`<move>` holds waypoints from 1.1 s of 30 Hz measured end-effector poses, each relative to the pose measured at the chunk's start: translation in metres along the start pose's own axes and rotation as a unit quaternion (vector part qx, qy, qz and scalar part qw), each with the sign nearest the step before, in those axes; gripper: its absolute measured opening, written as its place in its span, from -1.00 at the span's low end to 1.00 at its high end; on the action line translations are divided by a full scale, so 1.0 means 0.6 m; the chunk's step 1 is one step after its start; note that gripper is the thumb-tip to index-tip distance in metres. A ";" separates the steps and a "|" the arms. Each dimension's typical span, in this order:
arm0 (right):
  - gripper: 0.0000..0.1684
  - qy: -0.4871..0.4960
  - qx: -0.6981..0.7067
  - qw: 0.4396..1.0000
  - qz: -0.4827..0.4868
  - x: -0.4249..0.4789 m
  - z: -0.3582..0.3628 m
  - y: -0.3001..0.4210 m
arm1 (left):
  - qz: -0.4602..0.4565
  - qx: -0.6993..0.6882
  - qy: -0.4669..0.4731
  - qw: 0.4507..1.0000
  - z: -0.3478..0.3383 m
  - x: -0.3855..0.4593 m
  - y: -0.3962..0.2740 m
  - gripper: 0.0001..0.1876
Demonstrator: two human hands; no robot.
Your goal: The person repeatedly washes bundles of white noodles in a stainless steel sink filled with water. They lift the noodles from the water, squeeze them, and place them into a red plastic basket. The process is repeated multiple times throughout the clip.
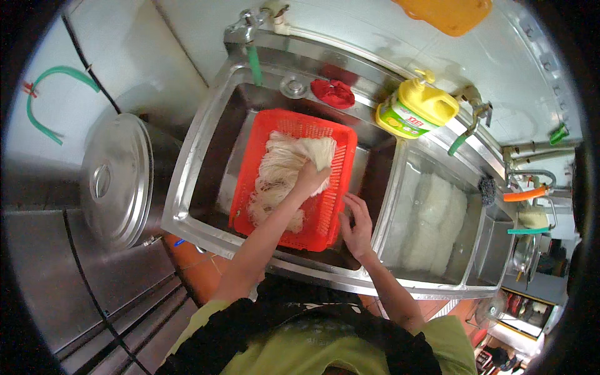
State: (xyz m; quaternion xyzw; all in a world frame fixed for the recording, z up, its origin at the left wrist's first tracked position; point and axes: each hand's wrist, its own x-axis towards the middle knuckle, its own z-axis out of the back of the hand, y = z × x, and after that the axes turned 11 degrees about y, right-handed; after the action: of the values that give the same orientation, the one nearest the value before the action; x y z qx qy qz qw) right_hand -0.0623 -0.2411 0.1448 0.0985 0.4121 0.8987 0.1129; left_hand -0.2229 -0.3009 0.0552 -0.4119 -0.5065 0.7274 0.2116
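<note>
In a red plastic basket (347, 140) lie bundles of thin pale noodles (276, 166). The basket sits in the left basin of a stainless steel sink (187, 187). My left hand (310, 180) is closed around a folded bundle at the basket's upper right; its fingertips are partly hidden. Beside the basket's right wall is my right hand (358, 227), fingers slightly bent and apart, holding nothing; whether its fingertips touch the rim I cannot tell. More white noodles (433, 220) lie under water in the basin to the right.
A yellow detergent jug (415, 110), a red cloth (333, 93) and a metal drain strainer (294, 87) stand or lie along the sink's back ledge. Taps (246, 28) with green hoses are behind. A large lidded steel pot (117, 183) stands left. A dark scouring pad (487, 190) is at right.
</note>
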 end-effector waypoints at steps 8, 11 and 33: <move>-0.70 -0.101 0.041 0.981 -0.161 -0.171 0.127 -0.096 | -0.039 0.260 -0.060 0.963 -0.077 0.075 0.082 -0.44; -0.73 -0.091 0.034 0.980 -0.176 -0.234 0.149 -0.158 | 0.003 0.272 -0.013 0.962 -0.033 0.088 0.134 -0.46; 0.02 0.158 -0.433 0.871 -0.167 -0.145 0.418 -0.693 | -0.088 0.053 0.309 0.946 -0.577 -0.045 -0.167 -0.73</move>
State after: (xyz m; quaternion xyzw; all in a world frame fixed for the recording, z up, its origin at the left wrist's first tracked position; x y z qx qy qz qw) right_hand 0.1390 0.1786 -0.0188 -0.1740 0.0041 0.9584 0.2263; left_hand 0.0630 -0.0858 0.1059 -0.5579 -0.4116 0.5688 0.4425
